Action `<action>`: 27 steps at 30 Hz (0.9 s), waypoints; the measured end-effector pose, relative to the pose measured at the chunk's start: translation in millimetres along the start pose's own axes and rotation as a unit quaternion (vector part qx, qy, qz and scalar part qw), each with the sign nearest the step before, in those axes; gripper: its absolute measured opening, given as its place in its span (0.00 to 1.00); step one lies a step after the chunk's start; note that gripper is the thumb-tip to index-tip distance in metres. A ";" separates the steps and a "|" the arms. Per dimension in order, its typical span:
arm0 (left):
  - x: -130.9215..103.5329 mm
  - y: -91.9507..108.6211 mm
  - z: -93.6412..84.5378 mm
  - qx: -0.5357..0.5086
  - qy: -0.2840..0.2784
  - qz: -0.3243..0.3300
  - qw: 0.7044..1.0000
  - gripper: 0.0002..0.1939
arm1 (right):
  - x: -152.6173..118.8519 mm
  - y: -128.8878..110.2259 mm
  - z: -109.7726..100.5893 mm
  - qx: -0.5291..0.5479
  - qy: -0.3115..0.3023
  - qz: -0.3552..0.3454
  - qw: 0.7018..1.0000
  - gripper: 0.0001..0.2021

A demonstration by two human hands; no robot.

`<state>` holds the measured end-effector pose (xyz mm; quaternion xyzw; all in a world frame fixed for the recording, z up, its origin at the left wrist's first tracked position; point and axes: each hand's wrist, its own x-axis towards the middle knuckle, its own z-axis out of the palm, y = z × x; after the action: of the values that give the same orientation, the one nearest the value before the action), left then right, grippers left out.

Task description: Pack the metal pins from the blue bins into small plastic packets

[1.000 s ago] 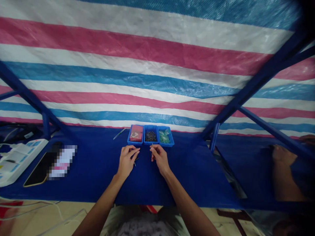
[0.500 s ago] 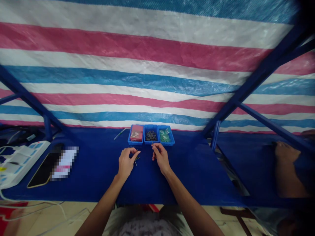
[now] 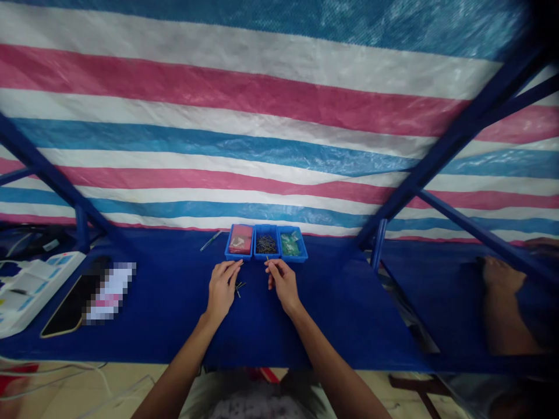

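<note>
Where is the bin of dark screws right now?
In the head view, the bin of dark screws sits between the red-filled bin and green-filled bin.

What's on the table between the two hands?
A few loose thin pieces, likely screws, beside the left hand; from there to the right hand, bare blue tabletop. Head view.

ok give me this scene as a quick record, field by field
left hand: near the left tray, too small to tell if its fingers hold anything
right hand: fingers pinch a thin piece in front of the middle tray
loose pieces: a few, thin, on the blue table beside the left hand
trays: three, blue, side by side; red contents left, dark pieces middle, green contents right
left side: pen, phone, white power strip
</note>
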<state>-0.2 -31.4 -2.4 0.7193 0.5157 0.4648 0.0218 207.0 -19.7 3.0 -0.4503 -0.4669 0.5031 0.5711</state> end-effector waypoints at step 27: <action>-5.2 -1.2 3.8 -0.031 -0.003 -0.103 0.994 0.08 | -1.3 -2.3 2.6 0.011 -0.015 0.010 1.000 0.16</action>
<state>1.3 -33.1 -8.5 0.6626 0.5724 0.4737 0.0939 204.8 -21.0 5.6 -0.4409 -0.4652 0.5205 0.5642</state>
